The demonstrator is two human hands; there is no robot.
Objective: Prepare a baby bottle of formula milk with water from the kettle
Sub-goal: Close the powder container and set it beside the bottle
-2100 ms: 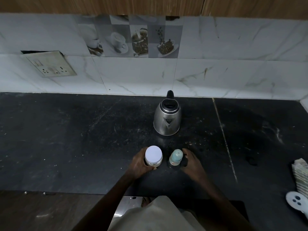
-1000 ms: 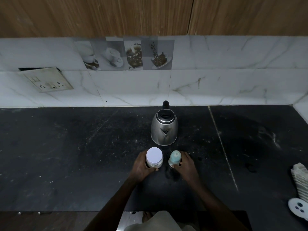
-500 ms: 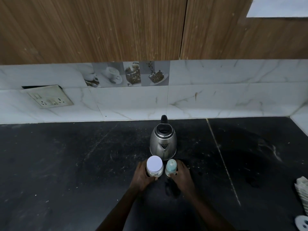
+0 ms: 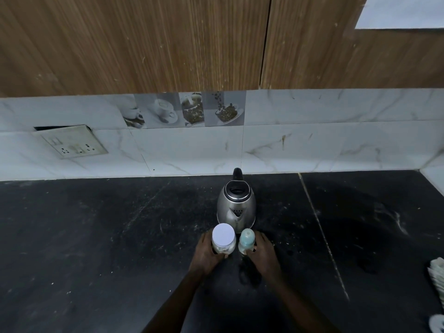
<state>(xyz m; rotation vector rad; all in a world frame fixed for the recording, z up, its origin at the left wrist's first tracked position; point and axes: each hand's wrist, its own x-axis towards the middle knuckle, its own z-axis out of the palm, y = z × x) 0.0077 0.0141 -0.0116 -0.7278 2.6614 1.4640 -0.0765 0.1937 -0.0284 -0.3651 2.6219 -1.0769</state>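
Baby bottle (image 4: 247, 240), upright, teat up, is gripped by right hand (image 4: 263, 257); white-lidded jar (image 4: 223, 239), upright on surface (image 4: 96, 236), is gripped by left hand (image 4: 206, 254).

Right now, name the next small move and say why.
Probably uncap the bottle: it is capped, so nothing can go in. The right hand holds it, the left hand holds the lidded jar, and the kettle stands just behind.
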